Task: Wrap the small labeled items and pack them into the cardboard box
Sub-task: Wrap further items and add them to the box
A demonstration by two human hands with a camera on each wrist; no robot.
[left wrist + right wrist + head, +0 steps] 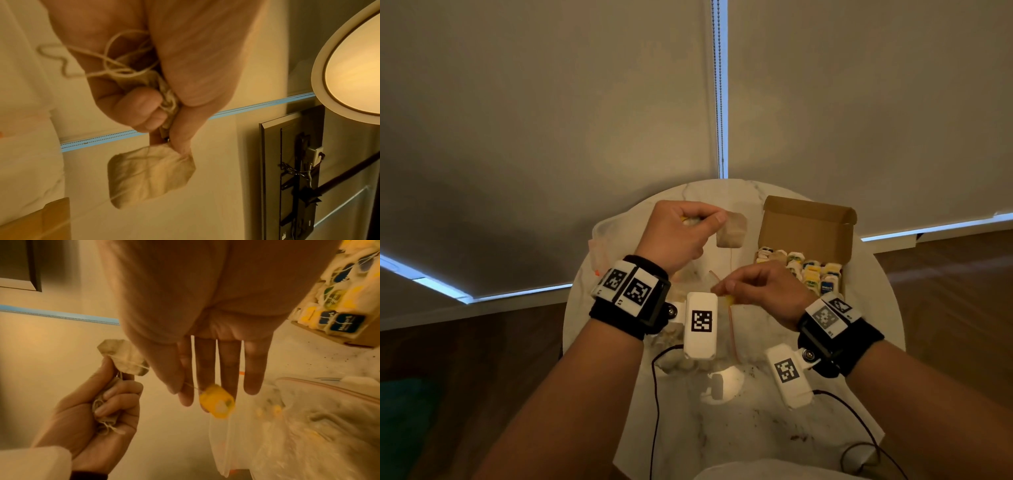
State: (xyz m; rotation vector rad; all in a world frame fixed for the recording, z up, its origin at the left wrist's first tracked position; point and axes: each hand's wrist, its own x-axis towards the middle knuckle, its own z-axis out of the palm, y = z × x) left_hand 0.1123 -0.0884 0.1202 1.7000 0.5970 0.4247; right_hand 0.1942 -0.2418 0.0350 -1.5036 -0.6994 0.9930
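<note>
I am partway through, by my guess: the cardboard box [806,229] at the table's [866,308] far right edge is already holding rows of wrapped tea bags [804,272], though I cannot tell how much room is left. My left hand [676,236] is curling round a bunched tea bag and loose string, thumb and finger pinching a second tea bag [150,174] that is dangling. My right hand [760,291] is pinching the string by its yellow tag [217,401], other fingers straight. A clear plastic bag [308,426] near the left edge is holding more.
</note>
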